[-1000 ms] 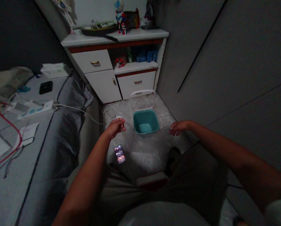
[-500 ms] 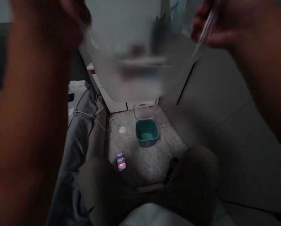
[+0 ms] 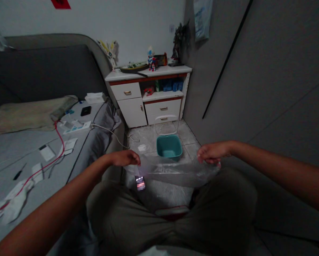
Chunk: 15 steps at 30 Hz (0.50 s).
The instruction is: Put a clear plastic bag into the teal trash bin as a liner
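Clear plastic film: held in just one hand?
No, the left hand and the right hand both grip the clear plastic film at opposite ends.

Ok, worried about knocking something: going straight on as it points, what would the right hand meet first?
Past the clear plastic sheet it holds, the right hand would probably meet the left hand first, though depth is unclear.

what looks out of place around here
A smartphone lies lit on the floor tiles below the clear plastic bag stretched between the left hand and right hand, an odd spot for a phone.
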{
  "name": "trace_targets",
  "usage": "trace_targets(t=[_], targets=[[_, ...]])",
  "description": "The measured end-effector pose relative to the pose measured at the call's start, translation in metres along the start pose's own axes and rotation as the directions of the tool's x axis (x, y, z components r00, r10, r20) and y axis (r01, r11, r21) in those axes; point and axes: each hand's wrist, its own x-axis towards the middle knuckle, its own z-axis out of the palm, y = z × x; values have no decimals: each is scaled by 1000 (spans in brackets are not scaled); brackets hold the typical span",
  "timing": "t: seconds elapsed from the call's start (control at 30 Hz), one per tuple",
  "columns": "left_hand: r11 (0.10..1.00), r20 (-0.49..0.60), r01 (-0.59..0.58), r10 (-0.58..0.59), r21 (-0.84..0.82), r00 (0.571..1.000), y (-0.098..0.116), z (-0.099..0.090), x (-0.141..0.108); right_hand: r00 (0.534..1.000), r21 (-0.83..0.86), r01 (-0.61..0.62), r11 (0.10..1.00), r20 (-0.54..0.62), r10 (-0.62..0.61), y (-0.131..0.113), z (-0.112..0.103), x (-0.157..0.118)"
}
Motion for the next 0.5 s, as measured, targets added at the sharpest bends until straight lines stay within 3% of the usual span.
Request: trace_targets(t=[0.03, 0.1, 0.17, 0.2, 0.27, 0.37, 0.43, 0.5], targets=[[995, -89, -3, 11, 95, 996, 3, -11, 5, 987, 35, 62, 997, -153, -56, -4, -15, 0], [946, -236, 59, 19, 319, 972, 11, -29, 17, 904, -3, 173, 985, -396, -160, -13, -46, -1], [853, -329, 167, 6, 494, 944, 22, -41, 28, 824, -143, 221, 965, -501, -263, -22, -73, -3], [805, -362, 221, -8, 551, 932, 28, -45, 32, 809, -231, 214, 949, -502, -305, -26, -84, -5], [729, -418, 310, -37, 610, 908, 42, -51, 38, 813, -411, 158, 898, -462, -355, -36, -103, -8], [672, -495, 410, -74, 616, 865, 61, -57, 42, 813, -629, -29, 777, -467, -348, -49, -119, -13], [659, -547, 454, -78, 599, 834, 71, -61, 42, 765, -683, -177, 709, -549, -337, -56, -123, -17], [660, -595, 481, -64, 577, 801, 79, -62, 42, 700, -662, -274, 697, -635, -328, -59, -123, -18]])
